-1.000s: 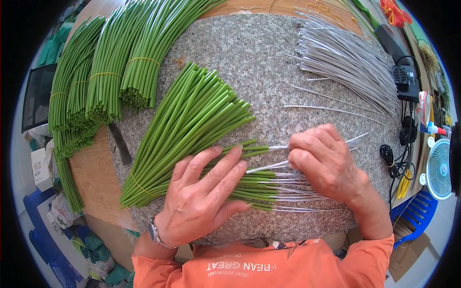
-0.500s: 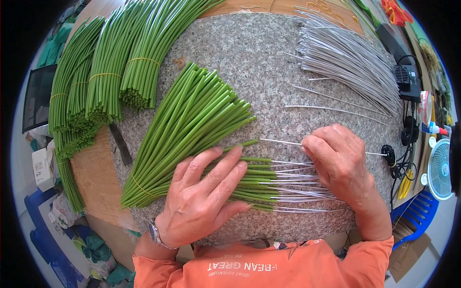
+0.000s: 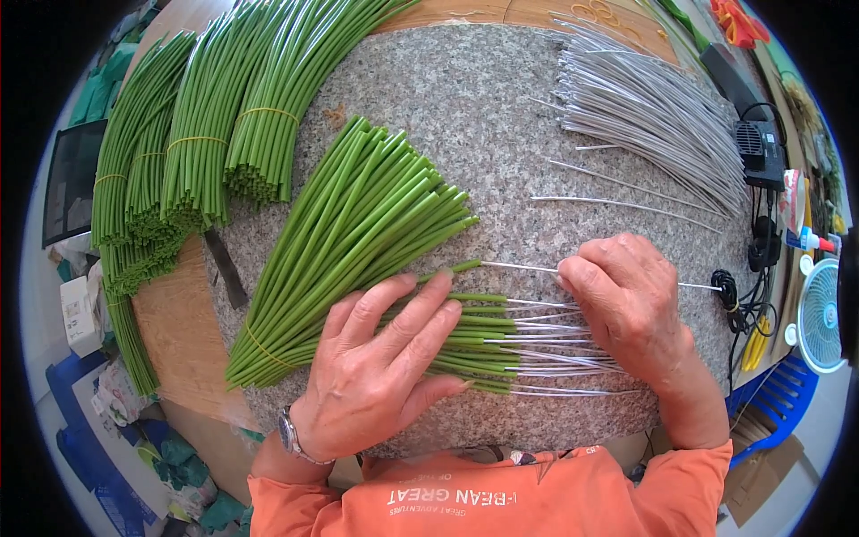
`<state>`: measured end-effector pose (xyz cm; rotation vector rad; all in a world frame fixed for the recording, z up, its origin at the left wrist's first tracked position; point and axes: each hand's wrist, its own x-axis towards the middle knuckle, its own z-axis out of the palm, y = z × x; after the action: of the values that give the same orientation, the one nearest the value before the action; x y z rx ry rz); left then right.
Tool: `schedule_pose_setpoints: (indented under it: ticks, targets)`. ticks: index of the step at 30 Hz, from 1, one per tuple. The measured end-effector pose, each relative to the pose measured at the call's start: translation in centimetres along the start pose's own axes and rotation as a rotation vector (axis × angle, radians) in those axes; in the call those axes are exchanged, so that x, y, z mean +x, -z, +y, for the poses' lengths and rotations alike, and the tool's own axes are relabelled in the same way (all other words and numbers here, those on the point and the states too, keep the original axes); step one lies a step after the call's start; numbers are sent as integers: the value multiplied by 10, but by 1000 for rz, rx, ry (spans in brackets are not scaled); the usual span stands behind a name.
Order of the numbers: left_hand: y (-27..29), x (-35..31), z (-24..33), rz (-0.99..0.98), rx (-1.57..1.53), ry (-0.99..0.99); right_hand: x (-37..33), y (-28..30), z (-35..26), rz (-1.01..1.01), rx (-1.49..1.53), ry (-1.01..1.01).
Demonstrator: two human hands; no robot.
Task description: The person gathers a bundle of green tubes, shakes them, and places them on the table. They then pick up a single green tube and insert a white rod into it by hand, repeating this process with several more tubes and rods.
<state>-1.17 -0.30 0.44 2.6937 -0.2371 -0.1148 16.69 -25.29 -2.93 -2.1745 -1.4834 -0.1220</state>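
My left hand (image 3: 380, 353) lies with fingers stretched out across a fan of green plastic stems (image 3: 358, 215), pressing some of them down. A rubber band (image 3: 267, 347) binds the fan near its left end. Between thumb and fingers my right hand (image 3: 622, 295) pinches a thin pale wire (image 3: 519, 266). The wire's left tip meets the end of one green stem (image 3: 465, 266) beside my left fingertips; whether it is inside cannot be made out. Below it, several stems have pale wires (image 3: 555, 356) sticking out of their ends, partly under my right hand.
More banded green stem bundles (image 3: 192, 134) lie at the far left. A heap of pale wires (image 3: 649, 116) rests at the far right of the granite slab (image 3: 429, 80), with loose wires near it. Black cables (image 3: 729, 300), yellow-handled scissors (image 3: 759, 345) and a small fan (image 3: 819, 313) are at right.
My right hand has shifted slightly left with the wire, whose tip now touches the stem's end instead of standing just off it. My left hand has stayed in place.
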Motion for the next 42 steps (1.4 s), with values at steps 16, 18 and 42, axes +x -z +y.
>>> schedule_pose_setpoints:
  ticks: [16,18,42]
  targets:
    - [1,-1,0,-12,7,-1,25,-15,-7,-103,128,129]
    - [1,-1,0,1,-3,-5,27,-19,-10,-100,156,119]
    - [-4,2,-4,104,34,22,8,9,42,-27,-130,-77]
